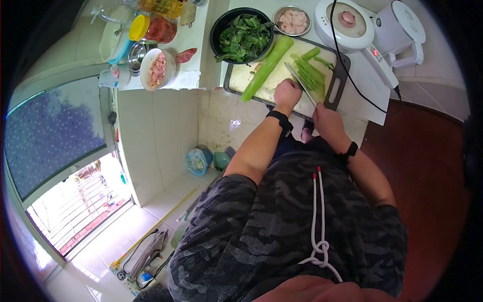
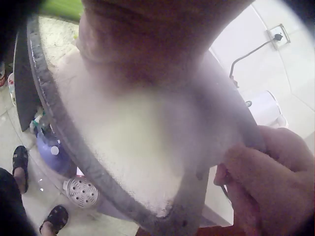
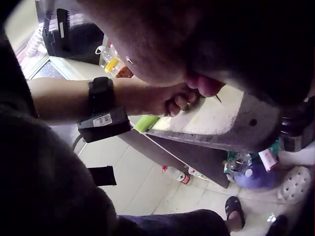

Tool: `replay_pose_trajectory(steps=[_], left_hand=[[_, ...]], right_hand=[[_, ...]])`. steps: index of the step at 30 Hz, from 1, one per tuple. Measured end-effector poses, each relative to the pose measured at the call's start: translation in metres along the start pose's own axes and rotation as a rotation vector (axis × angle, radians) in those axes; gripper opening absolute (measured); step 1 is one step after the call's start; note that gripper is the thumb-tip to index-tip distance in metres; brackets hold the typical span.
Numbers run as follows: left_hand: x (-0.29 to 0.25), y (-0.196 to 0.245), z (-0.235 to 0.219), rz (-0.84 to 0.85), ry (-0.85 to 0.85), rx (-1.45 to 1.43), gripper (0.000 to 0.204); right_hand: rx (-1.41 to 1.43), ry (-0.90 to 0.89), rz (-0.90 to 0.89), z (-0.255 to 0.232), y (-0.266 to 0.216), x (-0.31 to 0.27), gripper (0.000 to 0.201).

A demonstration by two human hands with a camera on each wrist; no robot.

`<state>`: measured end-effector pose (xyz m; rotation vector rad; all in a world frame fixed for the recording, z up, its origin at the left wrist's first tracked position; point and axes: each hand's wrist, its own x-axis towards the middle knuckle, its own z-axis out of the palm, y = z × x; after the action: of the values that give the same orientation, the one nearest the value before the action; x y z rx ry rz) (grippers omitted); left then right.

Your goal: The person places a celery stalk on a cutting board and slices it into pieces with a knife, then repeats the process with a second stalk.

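In the head view, my right hand (image 1: pixel 329 123) grips the handle of a knife (image 1: pixel 303 85), whose blade slants across the cutting board (image 1: pixel 257 83). Curled close beside the blade, on its left, is my left hand (image 1: pixel 288 93); I cannot tell whether its fingers hold anything. Pale green cut strips of a vegetable stalk (image 1: pixel 309 73) lie against the blade's right side. A thick, long green stalk (image 1: pixel 269 68) runs across the board's left part. The right wrist view shows the left hand's curled fingers (image 3: pixel 179 102) over the board, with the knife mostly hidden.
Behind the board stand a black pot (image 1: pixel 215 43) of leafy greens and a bowl of pale meat pieces (image 1: pixel 293 22). A white cooker (image 1: pixel 346 22), its black cord (image 1: pixel 347 83) and a kettle (image 1: pixel 400 30) are at right. Another meat bowl (image 1: pixel 157 69) stands on the left counter.
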<state>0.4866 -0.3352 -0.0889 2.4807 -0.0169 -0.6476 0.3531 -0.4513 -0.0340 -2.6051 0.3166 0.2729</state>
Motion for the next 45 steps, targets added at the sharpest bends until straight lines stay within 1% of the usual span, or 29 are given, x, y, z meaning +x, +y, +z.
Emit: replay_pose_trajectory(steps=[1, 5, 8, 10, 14, 17, 19, 20, 22, 26, 29, 32, 34, 37, 38, 40, 41, 43, 44, 45], left_hand=[[0.000, -0.001, 0.001, 0.011, 0.002, 0.005, 0.022], [-0.003, 0.000, 0.002, 0.007, 0.020, -0.008, 0.022], [-0.003, 0.001, 0.001, 0.017, 0.019, 0.006, 0.022], [-0.003, 0.002, 0.001, 0.018, 0.048, 0.020, 0.022], [-0.005, 0.003, 0.001, 0.017, 0.025, 0.027, 0.022], [-0.006, 0.002, 0.003, 0.035, 0.051, 0.027, 0.022], [-0.006, 0.001, 0.003, 0.049, 0.075, 0.025, 0.021], [-0.005, 0.001, 0.002, 0.054, 0.075, 0.024, 0.021], [-0.007, 0.004, 0.000, 0.054, 0.057, 0.041, 0.022], [-0.008, 0.001, 0.003, 0.057, 0.053, 0.053, 0.023], [-0.007, -0.001, 0.004, 0.080, 0.084, 0.060, 0.024], [-0.006, -0.002, 0.003, 0.080, 0.083, 0.062, 0.024], [-0.007, -0.003, 0.004, 0.091, 0.063, 0.066, 0.024], [-0.009, -0.001, 0.003, 0.081, 0.067, 0.071, 0.024], [-0.009, -0.002, 0.005, 0.080, 0.067, 0.072, 0.024], [-0.008, -0.006, 0.009, 0.100, 0.118, 0.063, 0.025], [-0.008, -0.009, 0.010, 0.103, 0.122, 0.067, 0.025], [-0.014, -0.012, 0.009, 0.107, 0.167, -0.014, 0.026], [-0.015, -0.014, 0.009, 0.110, 0.166, -0.011, 0.026], [-0.019, -0.012, 0.003, 0.094, 0.117, -0.039, 0.026]], right_hand=[[-0.020, -0.025, -0.002, -0.001, 0.000, -0.003, 0.015], [0.013, -0.015, -0.021, 0.005, 0.001, 0.003, 0.015], [0.018, 0.039, -0.015, 0.010, -0.003, 0.013, 0.016], [0.015, -0.019, 0.025, 0.002, -0.005, 0.007, 0.016], [0.006, -0.075, 0.008, 0.003, 0.002, -0.001, 0.016], [0.015, -0.020, 0.007, 0.013, 0.002, 0.008, 0.017], [0.052, 0.013, 0.020, 0.010, -0.005, 0.013, 0.017], [0.052, 0.017, 0.021, 0.008, -0.005, 0.011, 0.017], [0.033, -0.036, 0.017, 0.004, -0.002, 0.001, 0.017], [0.056, -0.038, 0.018, 0.007, 0.002, -0.002, 0.017], [0.066, 0.002, 0.008, 0.013, -0.001, 0.008, 0.018], [0.069, 0.024, 0.010, 0.008, -0.002, 0.006, 0.019], [0.063, -0.051, 0.029, 0.003, 0.000, -0.004, 0.020], [0.066, -0.061, 0.056, -0.005, -0.007, -0.007, 0.018], [0.067, -0.062, 0.056, 0.001, -0.005, -0.004, 0.018], [0.050, 0.005, 0.013, 0.012, -0.003, 0.008, 0.020], [0.054, 0.009, 0.011, 0.015, -0.001, 0.011, 0.020], [0.086, 0.030, 0.016, 0.012, -0.004, 0.016, 0.020], [0.089, 0.033, 0.019, 0.013, -0.003, 0.018, 0.020], [0.080, 0.043, 0.018, 0.016, 0.001, 0.019, 0.020]])
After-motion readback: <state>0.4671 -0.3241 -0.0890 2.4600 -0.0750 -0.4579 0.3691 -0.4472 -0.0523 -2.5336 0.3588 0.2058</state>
